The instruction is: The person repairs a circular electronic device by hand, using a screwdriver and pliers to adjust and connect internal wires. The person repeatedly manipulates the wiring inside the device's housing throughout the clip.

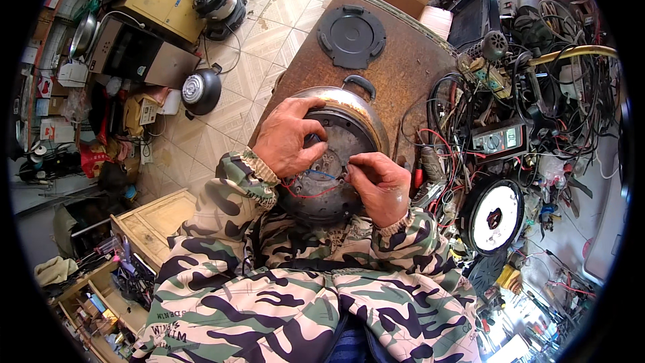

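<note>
An electric pan [347,133] sits bottom-up at the near end of the brown worktable [415,60], its dark underside facing the person. The left hand [290,136] lies over its left side, fingers curled, with a gap between thumb and forefinger; whether they grip anything cannot be told. The right hand [381,187] is at its right side, thumb and forefinger drawn close together near a blue wire [321,175]; whether they hold it is too small to tell. A red wire [313,195] loops across the underside's near part. Farther away lies a round black base cover [353,35]; to the right, a digital multimeter [498,140] rests among tangled cables [557,104].
</note>
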The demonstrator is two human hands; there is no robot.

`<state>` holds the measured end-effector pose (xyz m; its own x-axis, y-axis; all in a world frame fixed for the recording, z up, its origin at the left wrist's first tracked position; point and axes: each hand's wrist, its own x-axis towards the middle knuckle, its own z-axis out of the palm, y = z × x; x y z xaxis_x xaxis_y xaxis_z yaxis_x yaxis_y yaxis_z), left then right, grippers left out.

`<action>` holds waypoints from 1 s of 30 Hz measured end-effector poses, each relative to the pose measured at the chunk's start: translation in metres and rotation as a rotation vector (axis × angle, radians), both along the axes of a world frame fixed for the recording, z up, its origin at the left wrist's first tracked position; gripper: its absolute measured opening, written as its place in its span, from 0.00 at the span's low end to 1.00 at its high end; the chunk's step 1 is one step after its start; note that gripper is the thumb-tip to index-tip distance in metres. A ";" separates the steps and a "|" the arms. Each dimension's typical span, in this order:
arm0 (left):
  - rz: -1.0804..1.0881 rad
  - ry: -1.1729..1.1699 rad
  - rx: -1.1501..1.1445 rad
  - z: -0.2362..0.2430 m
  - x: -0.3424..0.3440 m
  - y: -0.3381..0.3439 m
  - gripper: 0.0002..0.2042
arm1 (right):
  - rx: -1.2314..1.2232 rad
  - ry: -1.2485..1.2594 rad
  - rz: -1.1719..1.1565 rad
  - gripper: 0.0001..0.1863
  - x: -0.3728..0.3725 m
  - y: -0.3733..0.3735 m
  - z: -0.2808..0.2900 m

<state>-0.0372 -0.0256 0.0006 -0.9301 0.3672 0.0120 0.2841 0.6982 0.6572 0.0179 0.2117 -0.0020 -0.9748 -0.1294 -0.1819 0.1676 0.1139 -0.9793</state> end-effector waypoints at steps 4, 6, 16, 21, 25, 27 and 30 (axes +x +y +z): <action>0.046 0.085 -0.024 0.006 0.002 0.003 0.12 | -0.041 -0.074 -0.068 0.08 0.002 -0.003 -0.010; 0.173 0.210 0.019 0.020 0.007 0.009 0.13 | -0.033 -0.049 -0.070 0.08 -0.001 -0.001 -0.013; 0.392 0.250 -0.227 -0.006 0.056 0.038 0.12 | 0.001 0.042 -0.075 0.08 0.001 -0.003 -0.027; 0.373 0.202 -0.252 -0.013 0.050 0.041 0.10 | 0.014 0.019 -0.072 0.09 -0.001 -0.003 -0.021; 0.387 0.181 -0.243 -0.016 0.048 0.043 0.08 | 0.000 -0.012 -0.068 0.09 -0.002 -0.004 -0.018; 0.397 0.180 -0.200 -0.013 0.047 0.041 0.08 | -0.005 -0.037 -0.057 0.09 -0.003 -0.003 -0.017; 0.416 0.148 -0.070 -0.011 0.047 0.036 0.07 | 0.034 -0.074 -0.014 0.09 -0.004 -0.004 -0.012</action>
